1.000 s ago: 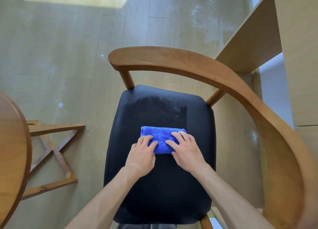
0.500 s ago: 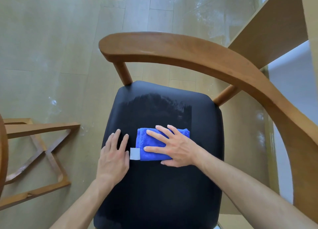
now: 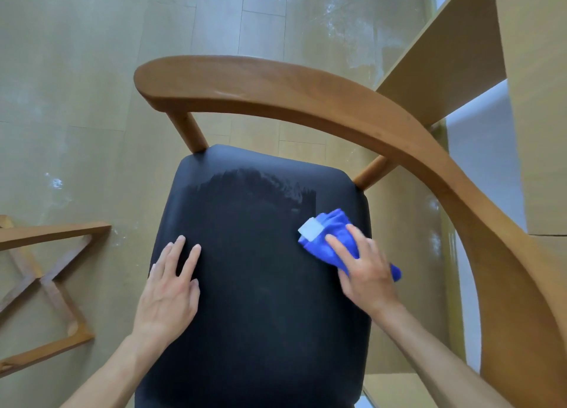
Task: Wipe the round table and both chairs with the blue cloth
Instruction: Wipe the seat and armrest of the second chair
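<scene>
The left hand (image 3: 167, 294) lies flat on the black seat (image 3: 257, 285), fingers straight and holding nothing. Further right, the right hand (image 3: 366, 272) presses the blue cloth (image 3: 331, 239) at the seat's right edge — fingers spread. Beyond curves the chair's wooden backrest (image 3: 276, 85).

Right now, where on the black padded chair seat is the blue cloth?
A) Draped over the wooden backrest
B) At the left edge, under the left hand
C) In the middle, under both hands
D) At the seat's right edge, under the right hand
D: the blue cloth lies at the black padded chair seat's right edge under the right hand; the left hand rests flat on bare seat.
</scene>
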`<state>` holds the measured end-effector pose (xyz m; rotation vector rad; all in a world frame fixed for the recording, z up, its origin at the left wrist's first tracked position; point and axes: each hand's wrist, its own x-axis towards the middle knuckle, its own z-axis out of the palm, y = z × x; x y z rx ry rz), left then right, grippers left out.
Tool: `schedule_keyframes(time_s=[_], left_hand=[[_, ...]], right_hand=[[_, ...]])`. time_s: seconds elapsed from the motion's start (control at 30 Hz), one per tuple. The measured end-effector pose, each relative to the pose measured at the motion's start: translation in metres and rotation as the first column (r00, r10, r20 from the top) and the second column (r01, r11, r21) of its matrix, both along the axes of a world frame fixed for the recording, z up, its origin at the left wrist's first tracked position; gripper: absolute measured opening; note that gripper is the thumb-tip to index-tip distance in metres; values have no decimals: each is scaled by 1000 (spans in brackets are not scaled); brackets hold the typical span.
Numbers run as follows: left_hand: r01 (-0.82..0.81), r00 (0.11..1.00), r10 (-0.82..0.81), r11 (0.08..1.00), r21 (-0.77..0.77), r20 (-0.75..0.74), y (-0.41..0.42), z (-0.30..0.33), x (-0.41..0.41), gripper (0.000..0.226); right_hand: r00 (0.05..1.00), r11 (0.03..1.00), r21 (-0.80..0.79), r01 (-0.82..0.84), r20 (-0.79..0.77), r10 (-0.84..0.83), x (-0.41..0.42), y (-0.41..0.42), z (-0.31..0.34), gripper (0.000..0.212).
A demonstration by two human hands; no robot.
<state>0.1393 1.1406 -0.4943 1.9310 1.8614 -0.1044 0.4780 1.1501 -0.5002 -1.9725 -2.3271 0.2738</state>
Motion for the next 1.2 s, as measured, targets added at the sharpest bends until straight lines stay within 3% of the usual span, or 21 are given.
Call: schedule_keyframes(time_s=[0.07,0.13,0.17,0.2,0.37,0.53,0.6,0.7,0.73,0.87,1.0,1.1,1.17,1.2], left_hand=[[-25,1000,25,1000,-6,5,0,-1,2,56],[-50,999,50,998,-26,13,-1,-2,4,56],[-49,999,49,998,-30,14,-1,-3,4,56],[-46,999,47,998,-34,17,-1,-3,4,56],[-49,998,51,997,-53,33,-2,-6,1,62],[-57,997,59,998,-34,41,-3,-11,1,63],[-58,998,59,998,-22,36,-3,-11,2,62],[-35,998,34,999,8,50,-4,-12,-2,58],[-20,998,19,1000,22,65,-3,-13,-5,58],[57,997,-60,995,80,42,2,-10,-15,51],[66,998,-65,995,75,-9,-4,-9,-3,62],[90,995,-86,991,94,-47,-3,-14,8,61],[177,983,-170,978,110,-64,2,-22,14,60],[215,975,-207,971,106,-79,4,-28,15,61]], right_hand=[[917,918,-95,385,-73,-392,18,-13,1,61],[631,631,-273,726,-102,-769,12,-24,-2,56],[507,515,-321,795,-117,-854,3,-27,-4,50],[447,463,-329,823,-127,-885,-4,-28,-6,46],[335,350,-196,916,-109,-936,-32,-16,-10,49],[388,399,-139,906,-104,-916,-64,-8,-4,53],[484,506,-163,847,-158,-861,-97,-2,1,55],[811,844,-158,513,-233,-537,-175,0,6,59],[884,910,-174,377,-225,-410,-197,0,8,58],[990,987,-142,70,-113,-86,-203,4,1,52],[979,977,-66,-202,-11,201,-152,19,-3,66],[993,993,-15,-120,17,120,-105,40,0,65],[985,985,-9,172,-33,-172,-64,51,0,63],[934,936,-38,351,-61,-353,-44,54,-1,62]])
